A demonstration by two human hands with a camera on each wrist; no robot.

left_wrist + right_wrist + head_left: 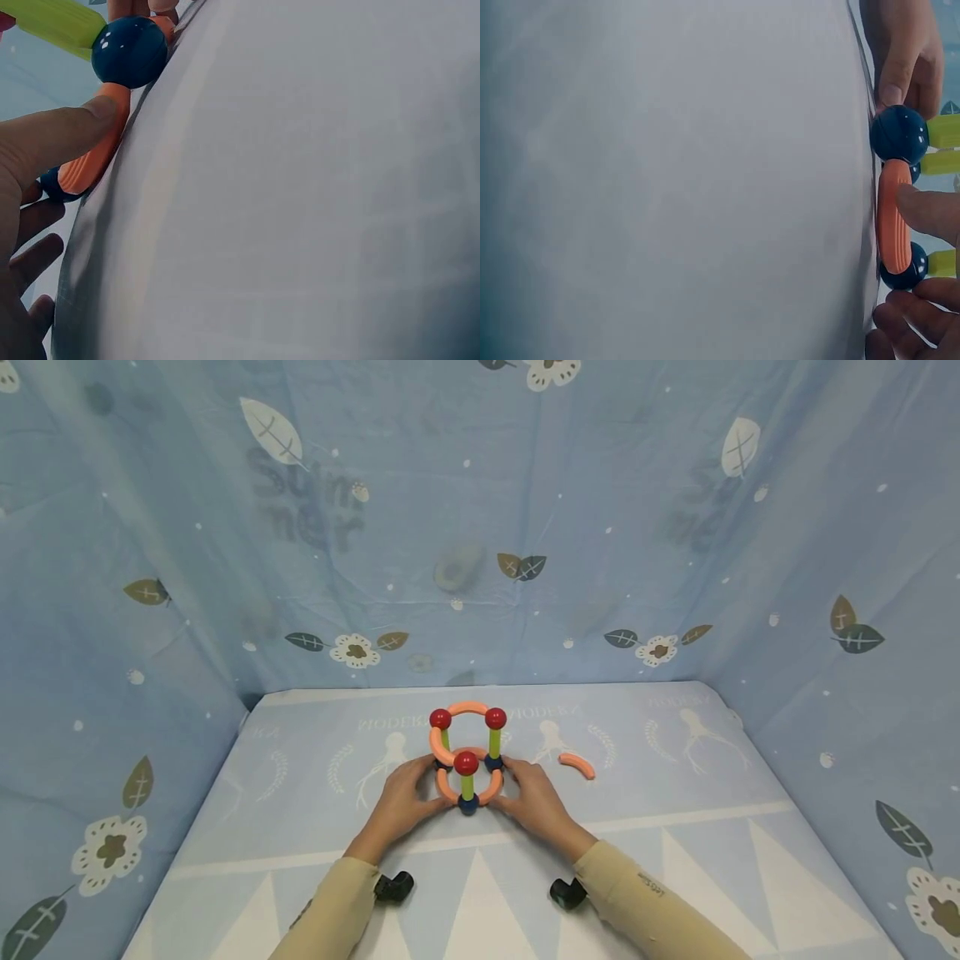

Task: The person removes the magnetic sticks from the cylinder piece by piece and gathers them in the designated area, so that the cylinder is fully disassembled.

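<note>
A ball-and-stick building toy (467,764) stands upright on the table between both hands. Blue balls (130,52) and curved orange rods (894,217) form its lower ring. Green sticks (494,743) rise from these to red balls (440,718). Two curved rods link the red balls along the back and left; the right front side between them is open. My left hand (401,799) grips the lower ring, thumb on its left front rod, fingers by a blue ball. My right hand (538,799) holds the opposite side likewise, its thumb against the right front rod.
A loose curved orange rod (577,766) lies on the table to the right of my right hand. Black wrist devices (395,887) sit by both sleeves. Blue patterned cloth (465,527) hangs behind and at both sides of the light-patterned table (315,827).
</note>
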